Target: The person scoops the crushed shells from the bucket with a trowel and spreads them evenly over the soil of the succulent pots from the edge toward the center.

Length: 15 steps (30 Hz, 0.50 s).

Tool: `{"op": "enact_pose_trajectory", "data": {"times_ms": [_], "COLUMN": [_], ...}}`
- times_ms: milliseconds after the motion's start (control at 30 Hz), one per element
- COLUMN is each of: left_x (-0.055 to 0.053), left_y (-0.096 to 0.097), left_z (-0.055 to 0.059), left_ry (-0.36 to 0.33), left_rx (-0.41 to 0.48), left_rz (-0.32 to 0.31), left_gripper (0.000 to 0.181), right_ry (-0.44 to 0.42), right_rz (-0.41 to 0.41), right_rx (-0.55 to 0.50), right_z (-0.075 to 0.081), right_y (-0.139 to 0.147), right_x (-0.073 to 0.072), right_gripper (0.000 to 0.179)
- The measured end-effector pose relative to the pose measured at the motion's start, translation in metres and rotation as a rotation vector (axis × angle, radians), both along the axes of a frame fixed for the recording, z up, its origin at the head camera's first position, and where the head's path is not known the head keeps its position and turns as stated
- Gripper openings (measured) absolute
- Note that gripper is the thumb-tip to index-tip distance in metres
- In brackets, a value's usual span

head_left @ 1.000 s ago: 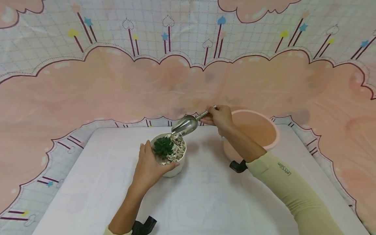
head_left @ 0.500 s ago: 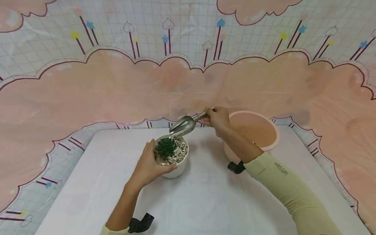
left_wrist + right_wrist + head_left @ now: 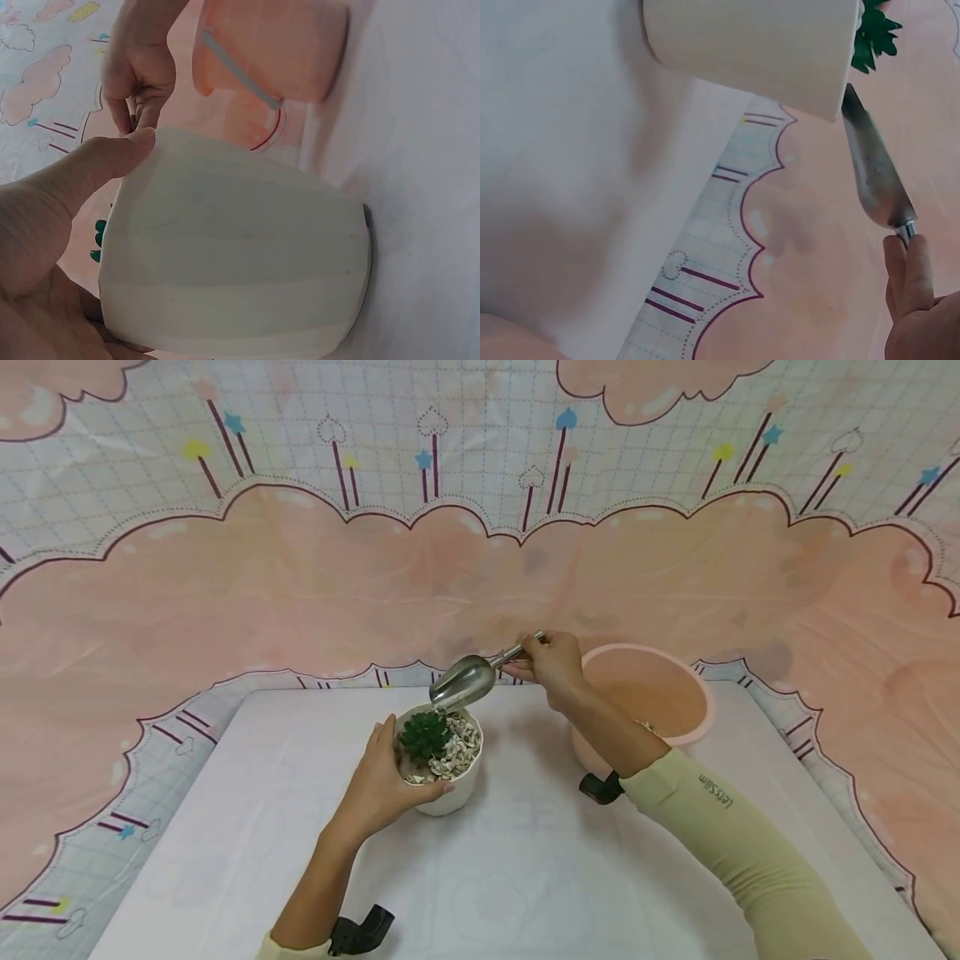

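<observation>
A white faceted flowerpot [image 3: 446, 797] stands on the table, with a green succulent [image 3: 424, 736] on its left side and pale stone chips [image 3: 459, 750] on its right. My left hand [image 3: 384, 789] grips the pot from the left, thumb along the near side and fingers behind. In the left wrist view the thumb [image 3: 112, 159] presses near the rim of the pot [image 3: 240, 247]. My right hand [image 3: 555, 664] holds a metal scoop [image 3: 463, 682] by its handle, the bowl tilted down over the pot's back rim. In the right wrist view the scoop's tip [image 3: 849, 94] is right at the rim.
A pink bucket [image 3: 701, 731] with a grey handle [image 3: 240, 71] stands right of the pot, partly behind my right forearm; a few chips [image 3: 647, 727] show inside it. The white table [image 3: 510, 877] ends at a patterned pink and white cloth [image 3: 360, 585].
Pot and left hand have shifted slightly right in the view. The scoop has moved a little left, its bowl tipped over the pot; both hands keep their hold.
</observation>
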<state>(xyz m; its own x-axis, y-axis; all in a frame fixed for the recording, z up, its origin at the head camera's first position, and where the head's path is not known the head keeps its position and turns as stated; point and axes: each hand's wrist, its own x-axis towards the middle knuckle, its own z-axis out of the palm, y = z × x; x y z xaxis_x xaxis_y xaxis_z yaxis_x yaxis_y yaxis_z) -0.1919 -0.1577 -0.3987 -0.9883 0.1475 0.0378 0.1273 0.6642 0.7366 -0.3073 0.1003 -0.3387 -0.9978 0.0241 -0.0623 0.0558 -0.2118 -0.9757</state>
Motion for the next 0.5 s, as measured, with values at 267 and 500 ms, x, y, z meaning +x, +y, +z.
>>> {"op": "enact_pose_trajectory", "data": {"times_ms": [267, 500], "left_x": [-0.0001, 0.0003], "left_y": [0.0001, 0.0007], "left_z": [-0.0023, -0.0023], "left_ry": [0.005, 0.003], "left_rx": [-0.011, -0.014], "left_rz": [0.013, 0.016], "left_gripper": [0.13, 0.131], "right_ry": [0.096, 0.148], "right_rz": [0.004, 0.015], "right_rx": [0.055, 0.061], "right_z": [0.0027, 0.0054], "right_y": [-0.0044, -0.0089], "right_x": [0.0043, 0.0079], "right_gripper": [0.016, 0.013]}}
